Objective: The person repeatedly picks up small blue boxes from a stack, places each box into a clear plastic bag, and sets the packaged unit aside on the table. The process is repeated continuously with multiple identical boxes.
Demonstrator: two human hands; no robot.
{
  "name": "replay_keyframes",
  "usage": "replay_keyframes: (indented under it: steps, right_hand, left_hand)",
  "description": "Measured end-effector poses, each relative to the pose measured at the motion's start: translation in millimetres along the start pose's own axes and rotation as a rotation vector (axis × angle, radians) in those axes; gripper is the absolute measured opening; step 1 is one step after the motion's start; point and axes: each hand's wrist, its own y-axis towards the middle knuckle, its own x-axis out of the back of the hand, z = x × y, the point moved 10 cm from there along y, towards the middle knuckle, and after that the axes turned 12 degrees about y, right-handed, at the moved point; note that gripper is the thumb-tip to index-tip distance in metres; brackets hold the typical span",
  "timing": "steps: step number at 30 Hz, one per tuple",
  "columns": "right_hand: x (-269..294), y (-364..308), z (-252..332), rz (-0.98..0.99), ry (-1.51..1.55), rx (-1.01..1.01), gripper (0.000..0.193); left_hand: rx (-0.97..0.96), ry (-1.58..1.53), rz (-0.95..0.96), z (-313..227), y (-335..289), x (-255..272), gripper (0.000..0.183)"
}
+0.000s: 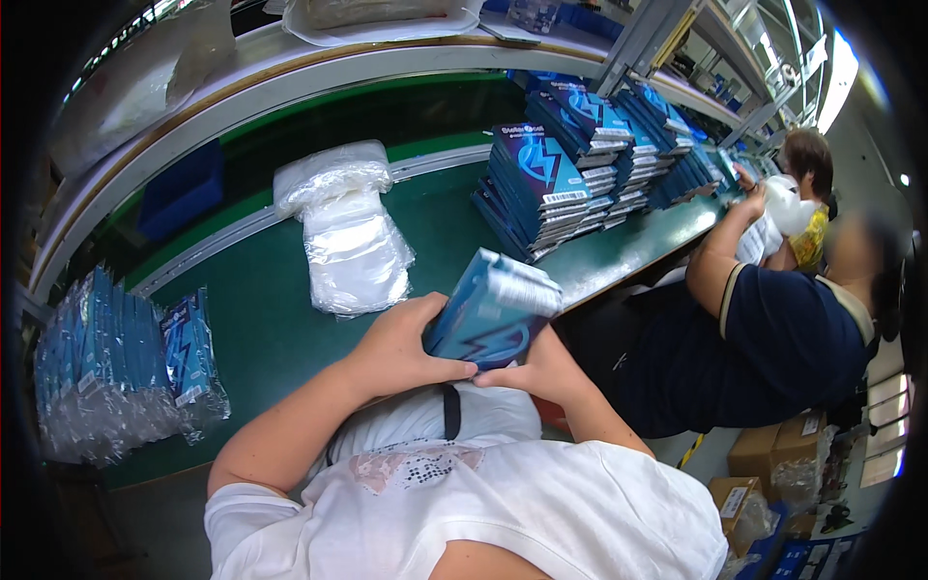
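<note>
Both of my hands hold a small stack of blue printed boxes (493,307) in front of my chest, tilted above the bench edge. My left hand (411,338) grips its left side, thumb along the lower edge. My right hand (536,372) closes round the lower right corner, its fingers partly hidden behind the boxes. Beyond my left hand lies a pile of clear plastic bags (353,246) on the green bench. Farther right, tall stacks of the same blue boxes (541,179) stand on the bench.
At the far left stand blue boxes in clear bags (111,353), packed upright in a row. A shelf (290,63) with a white tray (382,21) runs above the green bench (261,358). Two people sit along the bench to my right. Cardboard cartons (773,449) are on the floor behind them.
</note>
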Motion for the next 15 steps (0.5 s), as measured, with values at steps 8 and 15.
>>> replay_keyframes:
  steps: [8,15]
  right_hand:
    - [8.9,-0.4,49.0,0.277,0.279,-0.041,0.094]
    - [-11.3,-64.2,-43.9,0.229,0.308,-0.787,0.053]
  left_hand:
    - [-0.111,0.063,0.830,-32.3,-8.3,-30.2,0.066]
    - [0.091,-0.179,1.037,3.8,-37.0,-74.0,0.081]
